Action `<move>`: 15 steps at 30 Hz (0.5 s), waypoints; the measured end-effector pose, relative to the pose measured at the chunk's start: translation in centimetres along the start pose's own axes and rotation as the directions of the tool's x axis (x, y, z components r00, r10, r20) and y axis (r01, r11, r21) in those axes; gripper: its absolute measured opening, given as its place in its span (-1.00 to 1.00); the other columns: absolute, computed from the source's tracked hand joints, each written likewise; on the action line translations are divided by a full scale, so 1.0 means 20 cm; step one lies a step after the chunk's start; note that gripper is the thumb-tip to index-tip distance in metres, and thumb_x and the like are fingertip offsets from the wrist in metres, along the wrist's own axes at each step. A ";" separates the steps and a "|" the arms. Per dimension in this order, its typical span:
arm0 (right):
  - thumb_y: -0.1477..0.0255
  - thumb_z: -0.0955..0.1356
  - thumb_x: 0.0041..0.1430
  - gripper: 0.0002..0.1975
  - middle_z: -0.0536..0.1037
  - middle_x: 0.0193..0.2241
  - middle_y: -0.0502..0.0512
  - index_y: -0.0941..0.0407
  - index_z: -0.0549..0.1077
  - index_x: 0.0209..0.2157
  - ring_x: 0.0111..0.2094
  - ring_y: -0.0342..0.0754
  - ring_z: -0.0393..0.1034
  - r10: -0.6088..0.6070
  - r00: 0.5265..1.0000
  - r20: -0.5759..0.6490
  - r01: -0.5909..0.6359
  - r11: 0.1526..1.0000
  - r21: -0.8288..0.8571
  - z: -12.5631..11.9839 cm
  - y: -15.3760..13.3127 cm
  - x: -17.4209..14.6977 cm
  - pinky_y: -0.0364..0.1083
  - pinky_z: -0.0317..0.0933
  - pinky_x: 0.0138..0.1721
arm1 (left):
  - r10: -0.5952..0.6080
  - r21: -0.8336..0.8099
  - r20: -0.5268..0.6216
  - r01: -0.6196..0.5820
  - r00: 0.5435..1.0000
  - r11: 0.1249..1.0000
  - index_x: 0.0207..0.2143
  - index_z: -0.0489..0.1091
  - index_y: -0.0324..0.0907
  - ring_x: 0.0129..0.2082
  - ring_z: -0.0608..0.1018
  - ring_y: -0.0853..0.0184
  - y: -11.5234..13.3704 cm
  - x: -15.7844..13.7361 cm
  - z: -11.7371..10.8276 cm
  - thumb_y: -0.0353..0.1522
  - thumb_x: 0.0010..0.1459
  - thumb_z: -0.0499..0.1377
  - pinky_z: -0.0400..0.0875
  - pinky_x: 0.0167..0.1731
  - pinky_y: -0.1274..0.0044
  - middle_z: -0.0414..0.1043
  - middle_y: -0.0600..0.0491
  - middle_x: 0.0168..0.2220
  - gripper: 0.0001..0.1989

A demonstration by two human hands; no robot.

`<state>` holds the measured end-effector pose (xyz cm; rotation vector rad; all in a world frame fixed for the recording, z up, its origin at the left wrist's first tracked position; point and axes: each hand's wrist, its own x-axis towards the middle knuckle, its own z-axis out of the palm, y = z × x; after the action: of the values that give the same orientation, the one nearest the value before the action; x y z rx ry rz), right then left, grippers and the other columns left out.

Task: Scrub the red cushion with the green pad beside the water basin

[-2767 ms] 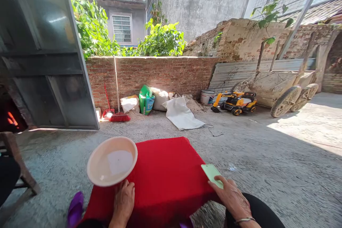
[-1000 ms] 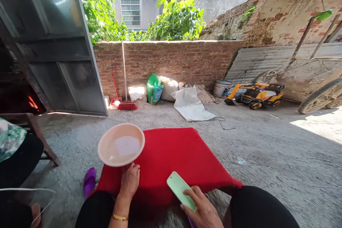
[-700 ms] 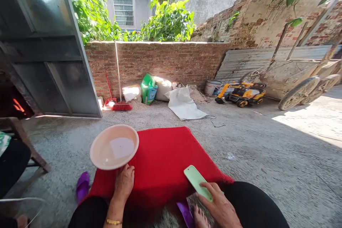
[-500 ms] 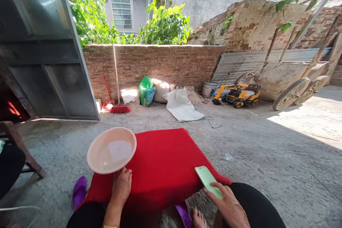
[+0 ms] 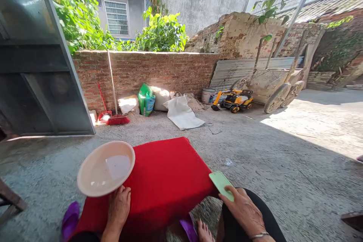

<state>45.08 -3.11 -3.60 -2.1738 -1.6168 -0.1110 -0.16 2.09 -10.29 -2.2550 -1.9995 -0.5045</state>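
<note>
A pale pink basin [image 5: 85,176] with clear water in it stands on the left part of a low table covered with a red cloth [image 5: 167,174]. My left hand [image 5: 119,206] lies on the cloth against the basin's near side. Its fingers are loosely bent, and the tips are partly hidden below the rim. A light green phone [image 5: 219,183] is in my right hand [image 5: 242,206], gripped between thumb and fingers by its lower end. It is above my right knee, beside the table's right corner.
Purple slippers [image 5: 70,217] lie by the table. Across the concrete yard are a red broom [image 5: 118,120], a green sack [image 5: 146,102], a white sheet [image 5: 183,113], a toy excavator [image 5: 235,100] and a wooden cart [image 5: 259,87] along a brick wall [image 5: 176,70]. A metal door [image 5: 42,94] stands at left.
My view has turned to the right, so the yard and table appear farther left. Both hands keep their places, the left by the basin and the right around the phone.
</note>
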 end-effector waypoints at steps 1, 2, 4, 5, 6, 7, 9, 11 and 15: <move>0.17 0.27 0.06 -0.72 0.48 -0.35 0.13 0.00 0.52 -0.29 -0.32 0.10 0.48 0.018 1.000 -0.015 -0.018 0.999 -0.034 -0.01 0.02 0.02 0.01 0.32 -0.31 | -0.002 -0.004 0.000 0.002 1.000 1.000 -0.22 0.51 -0.03 -0.19 0.52 0.29 0.00 0.00 0.00 -0.38 0.24 -0.06 0.32 -0.15 0.49 0.49 0.05 -0.25 -0.67; 0.17 0.27 0.07 -0.70 0.47 -0.35 0.15 0.01 0.52 -0.28 -0.32 0.11 0.48 0.028 0.999 -0.026 -0.029 0.998 -0.052 -0.02 0.03 0.02 0.02 0.32 -0.31 | -0.003 -0.008 -0.001 0.003 1.000 1.000 -0.21 0.51 -0.03 -0.18 0.51 0.30 0.00 0.00 0.00 -0.38 0.23 -0.05 0.32 -0.14 0.49 0.49 0.05 -0.25 -0.68; 0.17 0.26 0.08 -0.69 0.47 -0.33 0.13 0.01 0.51 -0.26 -0.30 0.09 0.47 0.019 0.999 -0.035 -0.020 0.999 -0.033 -0.01 0.01 0.03 0.01 0.32 -0.30 | 0.001 -0.009 0.000 -0.001 1.000 1.000 -0.21 0.51 -0.03 -0.18 0.51 0.30 0.00 0.00 0.01 -0.38 0.23 -0.03 0.30 -0.14 0.50 0.48 0.05 -0.25 -0.69; 0.16 0.26 0.09 -0.70 0.47 -0.32 0.11 -0.01 0.51 -0.25 -0.29 0.06 0.47 0.000 1.000 -0.032 0.000 1.000 -0.002 0.00 -0.02 0.03 -0.01 0.33 -0.29 | 0.003 -0.005 -0.002 -0.003 1.000 1.000 -0.21 0.51 -0.03 -0.18 0.51 0.30 -0.01 0.00 0.01 -0.39 0.23 -0.03 0.30 -0.14 0.50 0.48 0.05 -0.25 -0.69; 0.16 0.26 0.09 -0.71 0.47 -0.30 0.09 -0.02 0.50 -0.25 -0.27 0.03 0.47 -0.023 1.000 -0.020 0.023 0.999 0.032 0.02 -0.06 0.02 -0.03 0.33 -0.27 | 0.007 0.000 -0.002 -0.007 1.000 1.000 -0.20 0.51 -0.03 -0.18 0.51 0.29 -0.01 0.00 0.01 -0.39 0.23 -0.03 0.30 -0.14 0.49 0.48 0.05 -0.26 -0.69; 0.16 0.26 0.09 -0.72 0.47 -0.29 0.07 -0.04 0.49 -0.25 -0.25 0.00 0.47 -0.043 0.999 -0.002 0.044 0.997 0.063 0.04 -0.09 0.01 -0.05 0.33 -0.26 | 0.011 0.007 -0.001 -0.011 1.000 1.000 -0.20 0.51 -0.03 -0.19 0.51 0.29 -0.01 0.00 0.01 -0.39 0.24 -0.04 0.30 -0.15 0.49 0.48 0.05 -0.26 -0.68; 0.17 0.26 0.10 -0.73 0.47 -0.28 0.03 -0.04 0.49 -0.24 -0.24 -0.04 0.47 -0.071 0.997 0.043 0.067 0.994 0.092 0.07 -0.16 0.00 -0.06 0.33 -0.22 | 0.016 0.018 0.006 -0.016 1.000 1.000 -0.18 0.51 -0.04 -0.18 0.51 0.27 -0.01 0.00 0.01 -0.39 0.26 -0.07 0.31 -0.17 0.47 0.48 0.04 -0.25 -0.66; 0.18 0.27 0.10 -0.72 0.48 -0.27 0.04 -0.02 0.49 -0.24 -0.24 -0.04 0.47 -0.083 0.994 0.074 0.078 0.995 0.066 0.09 -0.18 0.00 -0.06 0.33 -0.19 | 0.010 0.026 0.021 -0.010 1.000 1.000 -0.16 0.50 -0.05 -0.17 0.51 0.27 -0.01 0.00 0.00 -0.39 0.27 -0.09 0.31 -0.18 0.46 0.49 0.03 -0.24 -0.64; 0.20 0.27 0.12 -0.72 0.49 -0.29 0.12 0.00 0.51 -0.23 -0.28 0.02 0.46 -0.059 0.997 0.043 0.065 0.989 -0.135 0.05 -0.10 0.04 -0.03 0.31 -0.24 | -0.010 0.050 0.029 0.009 1.000 0.999 -0.17 0.50 -0.05 -0.15 0.51 0.27 0.03 -0.01 -0.03 -0.41 0.27 -0.09 0.31 -0.16 0.46 0.48 0.04 -0.23 -0.65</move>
<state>43.23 -1.61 -3.70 -2.2402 -1.7461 -0.2046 0.33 1.67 -9.64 -2.2377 -2.0137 -0.4205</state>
